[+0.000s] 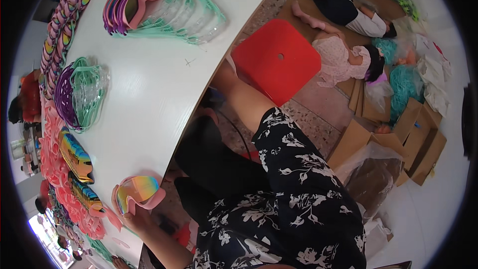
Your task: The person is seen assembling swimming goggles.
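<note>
Left hand [130, 208] is closed around a pink-framed goggle [139, 192] with an iridescent lens, fingers wrapped on the lower frame, at the near edge of the white table [149, 94]. Right hand is not in view. The goggle looks light, its frame pliable, its lens smooth and prone to scratches and smears; the frame rim is the proper hold. Stacks of lenses [77, 157] and pink frames [52, 159] lie just beside.
</note>
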Motion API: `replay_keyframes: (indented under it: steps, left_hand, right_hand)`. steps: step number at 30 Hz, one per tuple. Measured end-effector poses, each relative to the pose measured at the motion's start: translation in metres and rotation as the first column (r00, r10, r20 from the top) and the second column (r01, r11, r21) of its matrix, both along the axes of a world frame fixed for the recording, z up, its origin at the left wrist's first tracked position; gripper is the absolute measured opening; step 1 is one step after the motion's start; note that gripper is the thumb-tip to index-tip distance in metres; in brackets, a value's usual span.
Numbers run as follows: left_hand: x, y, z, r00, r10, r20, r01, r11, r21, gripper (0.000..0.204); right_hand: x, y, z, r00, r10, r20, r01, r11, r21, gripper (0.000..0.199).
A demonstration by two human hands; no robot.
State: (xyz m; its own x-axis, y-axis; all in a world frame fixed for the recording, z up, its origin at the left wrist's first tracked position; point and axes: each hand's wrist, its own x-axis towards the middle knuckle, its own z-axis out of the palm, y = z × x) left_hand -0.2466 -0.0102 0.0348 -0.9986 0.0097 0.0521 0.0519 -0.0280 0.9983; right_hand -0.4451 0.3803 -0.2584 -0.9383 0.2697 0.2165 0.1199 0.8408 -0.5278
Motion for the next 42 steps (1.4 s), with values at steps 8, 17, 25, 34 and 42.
replay_keyframes:
  steps: [8, 17, 25, 34, 42]
  left_hand:
    - [-0.014, 0.008, -0.002, 0.999, 0.004, -0.051, -0.004, 1.0, -0.016, 0.094]
    - [-0.025, -0.001, -0.001, 0.99, -0.104, -0.091, 0.102, 0.994, -0.026, 0.076]
    - [-0.039, -0.012, -0.006, 0.974, -0.221, -0.056, 0.224, 0.972, 0.067, 0.072]
    - [-0.023, 0.008, 0.005, 0.986, -0.157, -0.055, 0.156, 0.988, -0.014, 0.071]
    - [-0.028, 0.009, -0.004, 0.972, -0.195, -0.134, 0.202, 0.978, 0.046, 0.072]
  right_hand:
    - [-0.024, 0.015, -0.006, 0.977, 0.033, 0.211, -0.083, 0.969, 0.233, 0.034]
    - [0.057, -0.003, 0.101, 0.948, -0.318, 0.024, 0.281, 0.794, -0.539, 0.026]
    - [0.186, 0.002, 0.099, 0.844, -0.398, -0.36, 0.119, 0.793, -0.597, 0.033]
    - [0.357, 0.019, 0.005, 0.879, -0.449, 0.161, 0.442, 0.64, -0.629, 0.028]
    - [0.356, 0.013, 0.024, 0.867, -0.481, 0.132, 0.439, 0.609, -0.661, 0.024]
